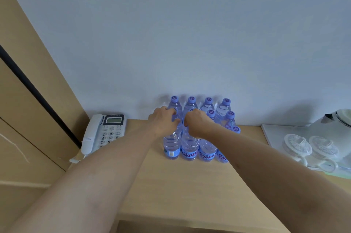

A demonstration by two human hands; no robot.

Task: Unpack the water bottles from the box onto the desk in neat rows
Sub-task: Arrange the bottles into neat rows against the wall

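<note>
- Bare-skinned, the left hand (pixel 163 119) curls its fingers round the neck of the front-left water bottle (pixel 171 145), gripping it near the top.
- Beside it, nearly touching, the right hand (pixel 195 122) clamps in the same way on the neighbouring bottle (pixel 190 147) in the front row; both caps are hidden under the hands.
- Both forearms reach forward from the lower corners, converging over the desk (pixel 171 185), wrists bent down.
- Blue labels wrap the lower part of the front bottles; white lettering reads partly "Gante", cut off by the curve, and the front-left label shows a barcode patch.
- Clear water bottles (pixel 209 128) stand upright in tight rows on the desk against the pale wall (pixel 190 33), four across; the caps are lilac with a swirl mark like a "G" or "6".
- Left of the bottles, a white desk telephone (pixel 103 134) with a small display and number keys lies on the desk, handset in its cradle.
- To the right, a white tray (pixel 269 134) carries a white kettle (pixel 330 124) and two lidded cups (pixel 311 149).
- Tan wooden panelling (pixel 28 100) with a dark strip fills the left side.
</note>
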